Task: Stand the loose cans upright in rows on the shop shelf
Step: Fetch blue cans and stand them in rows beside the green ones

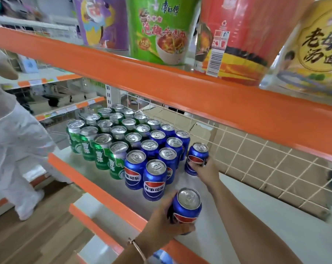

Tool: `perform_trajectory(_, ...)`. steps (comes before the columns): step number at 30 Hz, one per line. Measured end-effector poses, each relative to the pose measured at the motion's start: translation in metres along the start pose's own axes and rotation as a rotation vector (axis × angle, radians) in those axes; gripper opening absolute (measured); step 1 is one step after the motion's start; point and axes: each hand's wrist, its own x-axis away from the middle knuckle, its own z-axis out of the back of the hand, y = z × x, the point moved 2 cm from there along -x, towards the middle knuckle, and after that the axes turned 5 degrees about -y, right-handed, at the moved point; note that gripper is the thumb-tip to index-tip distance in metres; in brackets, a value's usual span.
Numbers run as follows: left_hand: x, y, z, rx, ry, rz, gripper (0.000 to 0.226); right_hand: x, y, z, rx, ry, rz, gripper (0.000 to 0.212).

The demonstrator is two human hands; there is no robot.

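Rows of upright cans stand on the white shelf (237, 216): green cans (101, 149) on the left, blue cola cans (153, 180) to their right. My right hand (206, 171) grips a blue can (196, 159) upright at the far right end of the rows, near the wire back grid. My left hand (165, 221) holds another blue can (188, 205) upright near the shelf's front edge, apart from the rows.
An orange shelf lip (199, 92) overhangs close above, carrying large noodle tubs (159, 29). A wire grid (266, 153) backs the shelf. A person in white (14, 141) stands at the left on the wooden floor. Bare shelf surface extends to the right.
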Motion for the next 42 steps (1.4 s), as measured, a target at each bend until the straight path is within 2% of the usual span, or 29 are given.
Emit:
perform_trajectory(3,0.003,-0.001,0.002,0.020,0.001,-0.001,0.075,-0.010,-0.006,-0.006,0.059,0.024,0.030,0.045)
perform_trajectory(8,0.006,0.005,0.003,0.020,-0.018,-0.042,0.072,-0.026,-0.005,-0.012,0.132,0.060,-0.019,0.059)
perform_trajectory(12,0.006,0.006,0.005,0.040,-0.035,-0.026,0.072,-0.023,-0.013,-0.008,0.156,0.022,-0.064,0.052)
perform_trajectory(17,0.003,-0.003,0.003,0.101,-0.051,0.043,0.077,0.022,-0.012,0.003,-0.107,-0.115,-0.090,0.064)
perform_trajectory(20,-0.003,-0.007,0.004,0.101,-0.043,0.064,0.078,0.051,-0.006,0.024,-0.064,-0.275,-0.100,0.060)
perform_trajectory(23,-0.012,-0.005,0.004,0.153,0.025,0.099,0.080,0.086,-0.006,0.046,-0.025,-0.706,-0.110,0.052)
perform_trajectory(25,-0.019,0.000,0.005,0.141,0.096,0.135,0.083,0.109,-0.010,0.049,0.058,-0.868,-0.114,0.062)
perform_trajectory(26,-0.022,0.003,0.004,0.110,0.117,0.146,0.081,0.117,-0.010,0.046,0.122,-0.848,-0.107,0.067)
perform_trajectory(28,-0.028,0.005,0.004,0.058,0.117,0.146,0.064,0.124,-0.006,0.034,0.199,-0.702,-0.076,0.071)
perform_trajectory(31,-0.030,0.010,0.002,-0.005,0.049,0.104,0.053,0.125,0.001,0.020,0.134,-0.479,-0.038,0.064)
perform_trajectory(37,-0.020,-0.002,-0.001,-0.136,-0.055,0.095,0.061,0.115,0.008,0.012,0.124,-0.175,0.056,0.064)
perform_trajectory(42,-0.015,-0.011,0.000,-0.244,-0.022,0.134,0.073,0.084,0.020,-0.013,0.101,0.036,-0.045,0.078)
